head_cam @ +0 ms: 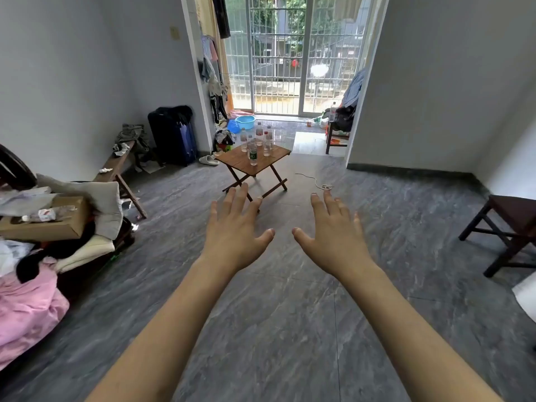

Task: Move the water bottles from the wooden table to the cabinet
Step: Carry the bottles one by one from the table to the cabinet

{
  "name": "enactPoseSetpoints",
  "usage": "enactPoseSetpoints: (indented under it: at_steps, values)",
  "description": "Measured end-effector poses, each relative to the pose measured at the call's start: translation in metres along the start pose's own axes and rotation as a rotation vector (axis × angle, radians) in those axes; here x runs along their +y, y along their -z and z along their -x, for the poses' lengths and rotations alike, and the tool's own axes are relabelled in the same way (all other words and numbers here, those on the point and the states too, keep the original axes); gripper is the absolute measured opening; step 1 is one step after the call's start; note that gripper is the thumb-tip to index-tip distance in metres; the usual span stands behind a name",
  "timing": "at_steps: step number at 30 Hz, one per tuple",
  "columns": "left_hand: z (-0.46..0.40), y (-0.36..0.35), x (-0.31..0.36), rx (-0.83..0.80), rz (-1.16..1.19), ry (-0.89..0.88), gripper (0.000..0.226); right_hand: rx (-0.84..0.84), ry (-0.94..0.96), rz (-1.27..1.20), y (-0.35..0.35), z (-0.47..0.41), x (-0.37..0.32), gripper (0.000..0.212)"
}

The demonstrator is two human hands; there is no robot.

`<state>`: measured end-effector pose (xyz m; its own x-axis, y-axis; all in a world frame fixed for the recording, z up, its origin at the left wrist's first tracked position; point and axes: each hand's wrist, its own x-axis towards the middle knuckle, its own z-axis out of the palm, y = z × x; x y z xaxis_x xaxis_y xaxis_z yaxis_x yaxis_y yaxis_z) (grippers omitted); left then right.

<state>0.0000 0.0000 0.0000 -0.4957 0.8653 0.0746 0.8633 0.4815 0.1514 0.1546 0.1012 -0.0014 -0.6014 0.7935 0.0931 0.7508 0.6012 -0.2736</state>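
Both arms are stretched forward over the grey tiled floor (275, 314), palms down, and nothing is held: the grip of the left hand (236, 236) is wide, with fingers straight and spread, and the grip of the right hand (333, 236) is equally wide and empty. The hands are judged to be held out this way simply to keep them in view before the walk to the bottles is begun, since no object lies within reach. The water bottles (256, 143) are seen well ahead, clustered upright on the far half of a small folding wooden worktop (240, 165) that stands in the middle of the room before the barred glass doors (278, 53). They are clear plastic, mostly pale or colourless inside, several with light caps and thin labels; the nearest one (253, 154) carries a green label and stands slightly apart toward the front edge. Their exact number cannot be told at this distance. They are probably grouped closely so that they can be picked up two at a time. The cabinet cannot be identified with certainty; only a dark wooden piece (513, 227) is partly seen at the right edge. A cluttered bed (34, 300) with a cardboard box (49, 221) is seen on the left, and a dark suitcase (174, 137) stands against the wall.
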Motion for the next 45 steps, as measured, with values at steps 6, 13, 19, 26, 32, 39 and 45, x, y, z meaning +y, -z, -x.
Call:
enactPoseSetpoints:
  at_steps: [6, 13, 19, 26, 32, 39, 45]
  values:
    - [-0.023, -0.008, -0.008, 0.001, -0.021, 0.033, 0.076, -0.008, 0.056, -0.001, -0.009, -0.031, 0.004, 0.082]
    - [-0.079, -0.012, -0.035, -0.01, -0.031, 0.065, 0.075, -0.013, 0.123, 0.027, -0.018, -0.1, -0.011, 0.08]
    - [-0.159, -0.013, -0.066, -0.025, -0.005, 0.03, 0.072, -0.041, 0.148, 0.057, -0.033, -0.184, -0.032, 0.077]
    - [-0.261, -0.015, -0.091, -0.05, 0.024, -0.01, 0.072, -0.041, 0.131, 0.077, -0.041, -0.283, -0.042, 0.077]
    - [-0.328, -0.024, -0.102, -0.087, 0.025, -0.027, 0.071, -0.064, 0.122, 0.081, -0.053, -0.352, -0.039, 0.078]
    - [-0.416, -0.045, -0.1, -0.103, 0.052, -0.007, 0.072, -0.075, 0.143, 0.057, -0.07, -0.441, -0.022, 0.074]
    - [-0.517, -0.063, -0.086, -0.113, 0.023, 0.035, 0.073, -0.088, 0.163, 0.047, -0.076, -0.541, 0.015, 0.073]
